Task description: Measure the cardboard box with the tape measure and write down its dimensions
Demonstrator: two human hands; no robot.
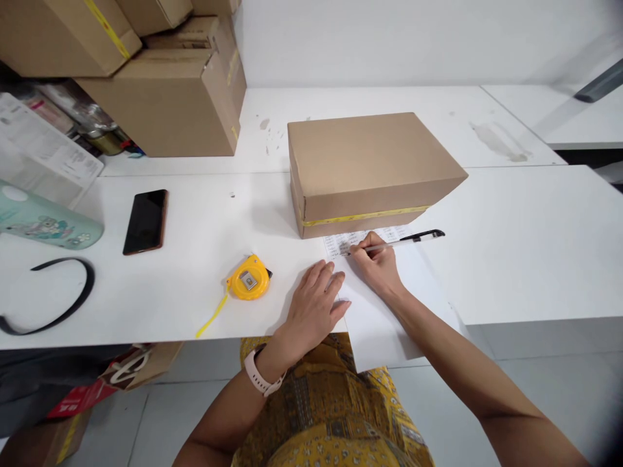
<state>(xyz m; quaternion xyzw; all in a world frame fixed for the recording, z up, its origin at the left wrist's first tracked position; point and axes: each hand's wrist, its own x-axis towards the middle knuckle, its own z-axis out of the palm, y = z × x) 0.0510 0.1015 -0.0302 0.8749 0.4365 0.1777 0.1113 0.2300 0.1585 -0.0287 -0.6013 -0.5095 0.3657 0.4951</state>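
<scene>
My right hand (377, 263) grips a pen (403, 240) with a black cap on its back end. Its tip meets a white sheet of paper (379, 331) that bears rows of small writing near the top. My left hand (318, 298) lies flat with fingers stretched, at the sheet's left edge. Just beyond both hands a closed cardboard box (370, 155) rests partly over the sheet's top, with yellow tape along its near side. To the left of my left hand is a yellow tape measure (249, 279), a short yellow strap trailing from it.
A phone (146, 222), a mint bottle (48, 217) and a black band (82, 298) lie on the white table (525, 253) at left. Stacked cardboard boxes (165, 104) fill the back left. The sheet hangs over the table's front edge.
</scene>
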